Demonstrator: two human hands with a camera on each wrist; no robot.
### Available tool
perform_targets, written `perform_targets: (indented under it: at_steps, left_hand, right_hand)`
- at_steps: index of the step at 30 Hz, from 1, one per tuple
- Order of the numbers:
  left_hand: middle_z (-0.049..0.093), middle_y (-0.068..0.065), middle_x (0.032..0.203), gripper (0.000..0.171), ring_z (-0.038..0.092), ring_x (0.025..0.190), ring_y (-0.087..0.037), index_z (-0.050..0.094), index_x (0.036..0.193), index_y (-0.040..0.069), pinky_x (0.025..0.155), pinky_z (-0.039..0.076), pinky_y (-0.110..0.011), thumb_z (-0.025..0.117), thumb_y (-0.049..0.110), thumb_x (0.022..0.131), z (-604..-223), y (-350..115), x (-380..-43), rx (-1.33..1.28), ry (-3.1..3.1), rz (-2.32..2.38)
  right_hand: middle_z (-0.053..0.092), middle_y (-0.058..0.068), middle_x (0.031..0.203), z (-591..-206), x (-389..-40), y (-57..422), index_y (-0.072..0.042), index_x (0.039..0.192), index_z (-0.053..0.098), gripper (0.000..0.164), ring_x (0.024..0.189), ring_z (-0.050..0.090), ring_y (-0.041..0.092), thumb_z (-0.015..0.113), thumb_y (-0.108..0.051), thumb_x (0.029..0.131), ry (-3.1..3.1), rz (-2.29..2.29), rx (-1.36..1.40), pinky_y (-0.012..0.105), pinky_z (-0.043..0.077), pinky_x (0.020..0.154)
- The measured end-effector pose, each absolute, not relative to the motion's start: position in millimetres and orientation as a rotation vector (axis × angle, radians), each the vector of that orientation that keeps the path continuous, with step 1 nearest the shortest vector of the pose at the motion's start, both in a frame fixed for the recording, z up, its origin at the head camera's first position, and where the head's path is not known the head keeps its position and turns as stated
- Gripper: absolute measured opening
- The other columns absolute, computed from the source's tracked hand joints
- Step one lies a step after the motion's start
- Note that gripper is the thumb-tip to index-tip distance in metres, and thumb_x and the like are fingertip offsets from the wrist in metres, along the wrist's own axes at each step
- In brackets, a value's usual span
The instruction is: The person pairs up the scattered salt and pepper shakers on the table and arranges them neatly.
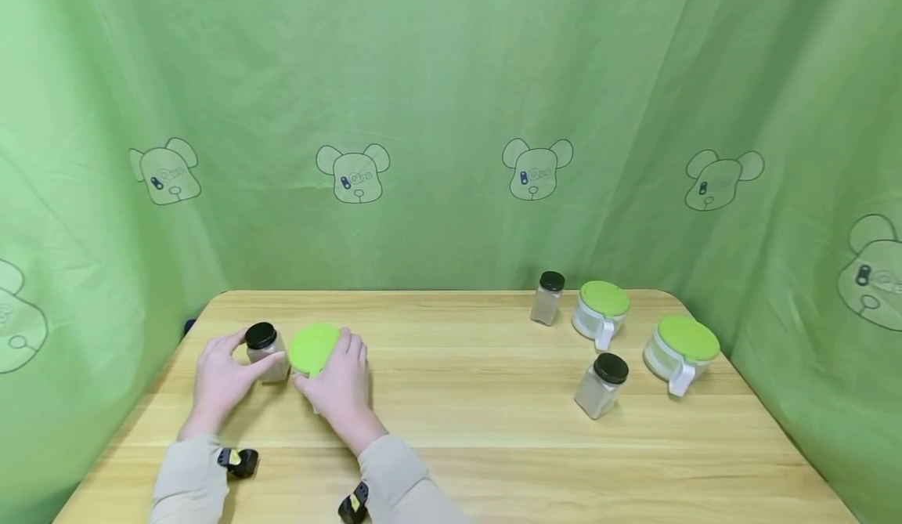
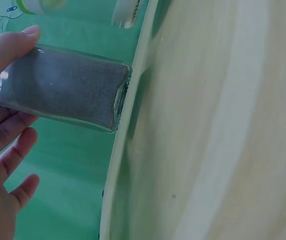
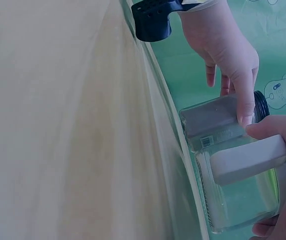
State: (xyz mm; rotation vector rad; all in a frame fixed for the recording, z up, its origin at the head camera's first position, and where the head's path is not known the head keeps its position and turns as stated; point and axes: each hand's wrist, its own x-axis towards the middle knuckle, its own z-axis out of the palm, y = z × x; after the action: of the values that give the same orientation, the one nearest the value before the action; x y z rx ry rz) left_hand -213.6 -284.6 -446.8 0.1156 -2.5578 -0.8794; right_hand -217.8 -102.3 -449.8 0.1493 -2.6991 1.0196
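Near the worktop's left edge (image 1: 173,375), your left hand (image 1: 220,375) pinches a jar (image 2: 65,87), right hand (image 1: 341,384) a pot (image 1: 313,347): likely fragile, hold the sides.

At the left of the desk (image 1: 486,461), a spice jar (image 1: 268,345) is just left of a handled pot (image 1: 311,349). Well apart at the right, a rear jar (image 1: 546,305) stands left of a rear pot (image 1: 600,305); nearer, a front jar (image 1: 600,389) stands left of a front pot (image 1: 682,348).
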Motion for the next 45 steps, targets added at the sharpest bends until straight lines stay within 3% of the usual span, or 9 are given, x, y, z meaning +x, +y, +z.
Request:
perform_targets:
  at_steps: [34, 45]
  left_hand:
    - [0.054, -0.033, 0.132, 0.079, 0.045, 0.123, -0.048, 0.052, 0.134, -0.005, 0.105, 0.031, -0.065, 0.080, 0.042, 0.077, -451.9, -295.9, -216.0, 0.136, -2.577, -1.050]
    - [0.054, -0.033, 0.132, 0.081, 0.045, 0.124, -0.048, 0.052, 0.135, -0.004, 0.105, 0.031, -0.065, 0.081, 0.043, 0.077, -451.8, -296.2, -215.3, 0.152, -2.594, -1.070]
  right_hand:
    - [0.050, 0.010, 0.125, -456.4, -218.1, -117.9, -0.004, 0.139, 0.038, 0.098, 0.116, 0.048, 0.022, 0.083, -0.048, 0.064, -2.692, 1.042, 0.063, 0.036, 0.045, 0.102]
    - [0.042, 0.015, 0.144, -450.5, -213.4, -109.4, -0.005, 0.148, 0.028, 0.109, 0.132, 0.042, 0.030, 0.087, -0.042, 0.063, -2.786, 1.212, 0.108, 0.048, 0.039, 0.110]
